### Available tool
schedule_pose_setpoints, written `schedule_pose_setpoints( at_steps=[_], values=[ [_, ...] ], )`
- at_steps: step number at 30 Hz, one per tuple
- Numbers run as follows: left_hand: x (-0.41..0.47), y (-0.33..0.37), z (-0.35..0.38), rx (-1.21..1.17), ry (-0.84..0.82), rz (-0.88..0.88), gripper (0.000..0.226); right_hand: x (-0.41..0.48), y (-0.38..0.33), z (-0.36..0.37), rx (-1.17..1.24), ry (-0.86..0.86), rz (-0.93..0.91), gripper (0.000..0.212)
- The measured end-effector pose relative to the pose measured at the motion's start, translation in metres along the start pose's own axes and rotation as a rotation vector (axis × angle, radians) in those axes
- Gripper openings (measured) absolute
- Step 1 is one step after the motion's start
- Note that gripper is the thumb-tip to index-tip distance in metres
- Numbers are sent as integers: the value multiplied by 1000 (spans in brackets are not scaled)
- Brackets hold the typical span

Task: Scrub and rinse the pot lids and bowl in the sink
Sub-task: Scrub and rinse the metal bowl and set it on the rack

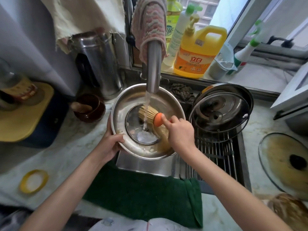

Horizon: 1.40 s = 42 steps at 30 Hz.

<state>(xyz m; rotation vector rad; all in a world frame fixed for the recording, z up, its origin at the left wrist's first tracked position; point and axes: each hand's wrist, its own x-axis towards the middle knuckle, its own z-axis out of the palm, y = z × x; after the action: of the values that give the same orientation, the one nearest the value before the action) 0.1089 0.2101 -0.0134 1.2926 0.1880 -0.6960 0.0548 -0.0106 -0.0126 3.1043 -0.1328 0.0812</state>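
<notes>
Faucet spout (pixel 153 67) low over bowl (pixel 120 112); stacked lids (pixel 220 105) close on the right.

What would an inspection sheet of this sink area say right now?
Surface: pale marbled counter around a steel sink; wire rack over its right side.
Job's things: steel bowl under the running tap, residue on its rim; clear lid on the rack over a steel lid; greasy lid on the counter.
Clutter: detergent jug, brown pot, yellow ring, green cloth on the sink's front edge.
Fingers: left hand grips the bowl's rim; right hand holds the brush inside the bowl.
Cables: a dark cord, blurred, on the window ledge.
Surroundings: window behind the sink.
</notes>
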Motion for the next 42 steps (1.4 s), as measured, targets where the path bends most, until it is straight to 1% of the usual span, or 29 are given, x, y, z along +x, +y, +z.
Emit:
schedule_pose_setpoints(
  at_steps=[1,2,4,5,6,7,8,9,11,13,15,17,19,21,23,24,27,28,30,31,32,33,35,37,39,41,42],
  values=[
    [-1,0,-1,25,-10,0,103,-3,-1,-4,-2,29,-42,65],
    [-2,0,-2,47,-24,4,102,-5,1,-10,-17,71,-126,66],
    [-5,-2,-2,85,-51,7,102,-7,8,-23,-44,66,-392,58],
    [-5,-3,-2,101,-59,5,104,-5,14,-29,-64,25,-523,51],
    [-5,-4,-2,113,-63,2,105,0,18,-38,-109,-49,-601,44],
    [-5,-5,-3,124,-68,-1,107,4,22,-48,-157,-109,-628,38],
    [-6,-7,-4,126,-71,-4,107,10,28,-55,-189,-116,-610,34],
    [-6,-7,-5,115,-70,-6,105,15,37,-58,-209,-108,-550,35],
    [-7,-9,-6,85,-67,-9,102,22,58,-59,-246,-153,-322,48],
    [-6,-7,-6,79,-69,3,102,26,69,-54,-195,-78,-138,56],
    [-6,-3,-5,93,-67,28,103,30,61,-45,-194,-29,-55,56],
    [-7,-1,-2,112,-69,49,105,28,41,-42,-208,-149,11,49],
    [-8,0,-1,130,-36,83,105,23,25,-39,-302,-325,64,38],
    [-7,-2,1,158,2,136,105,18,16,-45,-343,-525,39,31],
    [-6,-3,3,163,31,161,104,12,11,-51,-266,-699,-55,28],
    [-5,-5,5,165,49,163,103,10,9,-53,-205,-741,-114,28],
    [-1,-9,6,156,62,161,101,6,1,-56,33,-745,-294,28],
    [0,-11,6,143,63,156,103,5,-2,-52,142,-752,-301,29],
    [3,-14,5,123,72,155,106,5,-7,-41,356,-785,-273,39],
    [3,-15,4,108,79,156,108,6,-7,-34,397,-784,-280,42],
    [3,-15,3,91,89,156,108,6,-5,-29,380,-782,-299,43],
    [2,-15,2,80,98,154,108,6,0,-26,311,-779,-323,42],
    [1,-12,1,107,107,168,106,12,12,-26,37,-733,-362,38],
    [0,-10,2,138,94,187,103,21,20,-30,-223,-616,-309,25],
    [1,-12,3,137,88,189,102,29,20,-31,-434,-520,-292,24],
    [4,-16,3,126,95,202,104,31,17,-27,-480,-493,-295,25],
    [6,-18,4,129,101,212,106,30,16,-26,-448,-504,-295,24]
  ],
)
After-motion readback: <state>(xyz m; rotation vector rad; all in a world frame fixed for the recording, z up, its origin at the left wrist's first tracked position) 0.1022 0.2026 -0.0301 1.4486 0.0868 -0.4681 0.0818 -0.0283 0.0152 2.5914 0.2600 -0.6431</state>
